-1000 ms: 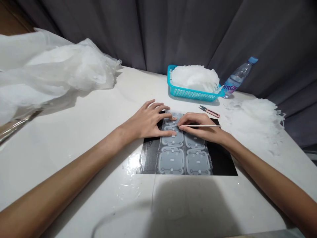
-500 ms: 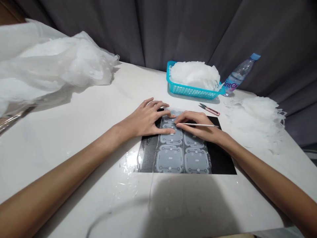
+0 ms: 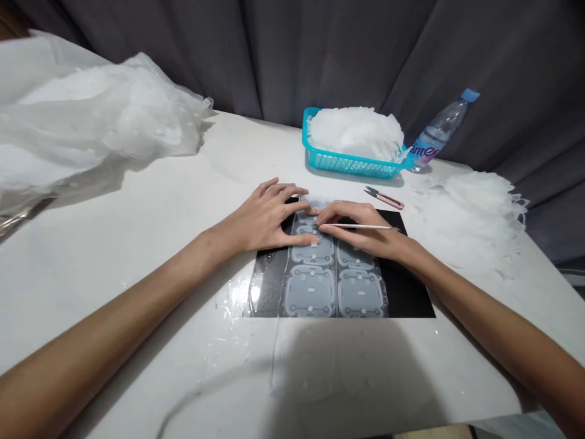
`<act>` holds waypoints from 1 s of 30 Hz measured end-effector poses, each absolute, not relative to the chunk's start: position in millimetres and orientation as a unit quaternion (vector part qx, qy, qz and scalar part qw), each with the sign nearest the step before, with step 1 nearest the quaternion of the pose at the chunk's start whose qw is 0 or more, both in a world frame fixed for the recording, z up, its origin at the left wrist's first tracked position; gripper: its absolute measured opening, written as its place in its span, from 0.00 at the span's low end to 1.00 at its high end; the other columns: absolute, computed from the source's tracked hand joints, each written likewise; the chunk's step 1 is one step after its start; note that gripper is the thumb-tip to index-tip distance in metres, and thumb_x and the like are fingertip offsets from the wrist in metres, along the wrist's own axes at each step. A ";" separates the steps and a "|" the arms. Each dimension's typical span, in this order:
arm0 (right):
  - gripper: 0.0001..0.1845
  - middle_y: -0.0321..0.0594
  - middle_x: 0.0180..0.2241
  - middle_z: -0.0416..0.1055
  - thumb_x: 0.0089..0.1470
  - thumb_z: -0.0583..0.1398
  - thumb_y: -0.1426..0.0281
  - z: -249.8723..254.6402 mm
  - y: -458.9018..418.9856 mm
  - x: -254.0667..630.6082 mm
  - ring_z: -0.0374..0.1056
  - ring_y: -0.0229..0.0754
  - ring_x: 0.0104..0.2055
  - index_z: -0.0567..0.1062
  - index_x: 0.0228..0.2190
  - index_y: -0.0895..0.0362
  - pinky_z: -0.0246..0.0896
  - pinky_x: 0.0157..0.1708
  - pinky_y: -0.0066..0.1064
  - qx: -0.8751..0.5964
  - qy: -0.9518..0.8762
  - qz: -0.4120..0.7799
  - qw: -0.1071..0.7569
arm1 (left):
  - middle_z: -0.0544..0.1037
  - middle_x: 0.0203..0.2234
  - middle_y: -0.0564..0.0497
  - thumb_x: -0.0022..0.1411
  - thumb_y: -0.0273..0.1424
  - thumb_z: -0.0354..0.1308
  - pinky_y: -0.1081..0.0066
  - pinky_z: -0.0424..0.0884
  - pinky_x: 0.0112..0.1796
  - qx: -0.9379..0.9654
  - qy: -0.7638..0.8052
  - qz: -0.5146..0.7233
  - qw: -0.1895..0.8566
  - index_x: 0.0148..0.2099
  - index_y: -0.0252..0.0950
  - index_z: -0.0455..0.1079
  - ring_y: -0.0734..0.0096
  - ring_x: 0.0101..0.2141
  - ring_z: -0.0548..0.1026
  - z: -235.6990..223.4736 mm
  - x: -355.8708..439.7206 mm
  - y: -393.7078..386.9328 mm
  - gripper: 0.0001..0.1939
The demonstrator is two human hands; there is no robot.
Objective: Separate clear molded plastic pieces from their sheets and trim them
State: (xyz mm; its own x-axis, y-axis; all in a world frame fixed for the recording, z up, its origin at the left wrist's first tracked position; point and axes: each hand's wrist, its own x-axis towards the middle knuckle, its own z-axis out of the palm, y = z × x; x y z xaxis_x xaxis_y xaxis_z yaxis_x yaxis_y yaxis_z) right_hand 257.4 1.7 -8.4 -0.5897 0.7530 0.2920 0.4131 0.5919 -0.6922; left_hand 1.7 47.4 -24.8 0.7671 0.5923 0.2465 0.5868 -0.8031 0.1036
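A translucent sheet of rounded-square moulded pieces [image 3: 311, 291] lies over a black mat [image 3: 409, 292] in front of me. My left hand [image 3: 278, 213] rests on the sheet's far left part, fingers spread, thumb and index finger pressing on it. In my right hand [image 3: 359, 227] is a thin white stick-like tool [image 3: 365, 227], pinched between thumb and fingers. Its back end points right; its tip is hidden by my fingertips, close to my left index finger. Just beyond the mat lie small thread snips [image 3: 384, 197] with dark blades and a pinkish handle.
A turquoise basket [image 3: 356, 166] piled with white translucent pieces [image 3: 354, 131] stands at the back, with a water bottle [image 3: 439, 134] beside it. More such pieces form a heap [image 3: 475, 213] at right. A large plastic bag [image 3: 114, 116] occupies the left back. A grey curtain [image 3: 274, 55] hangs behind.
The view has shifted slightly, so everything sits a little further left and up. My right fingertips have moved very slightly along the sheet; both hands keep their holds.
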 end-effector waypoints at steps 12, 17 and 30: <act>0.02 0.41 0.41 0.79 0.68 0.61 0.71 -9.9 -4.0 247.0 0.75 0.44 0.42 0.76 0.40 0.55 0.68 0.44 0.35 -0.353 -0.853 0.241 0.300 | 0.71 0.66 0.40 0.65 0.70 0.47 0.44 0.50 0.71 0.938 0.318 0.137 0.021 0.58 0.40 0.76 0.41 0.66 0.67 -26.5 2.1 46.3 0.43; 0.01 0.41 0.40 0.78 0.67 0.61 0.72 -10.5 -6.7 244.9 0.74 0.43 0.40 0.75 0.40 0.56 0.67 0.43 0.34 -0.362 -0.851 0.225 0.307 | 0.71 0.66 0.41 0.65 0.69 0.47 0.44 0.50 0.71 0.938 0.316 0.142 0.021 0.58 0.40 0.76 0.43 0.66 0.67 -27.6 1.8 46.1 0.42; 0.03 0.41 0.38 0.76 0.67 0.59 0.74 -13.0 -12.9 235.7 0.72 0.44 0.39 0.72 0.38 0.55 0.67 0.44 0.35 -0.362 -0.866 0.161 0.305 | 0.71 0.67 0.40 0.67 0.66 0.49 0.46 0.49 0.71 0.940 0.309 0.147 0.014 0.59 0.40 0.74 0.45 0.66 0.68 -28.9 1.1 45.3 0.39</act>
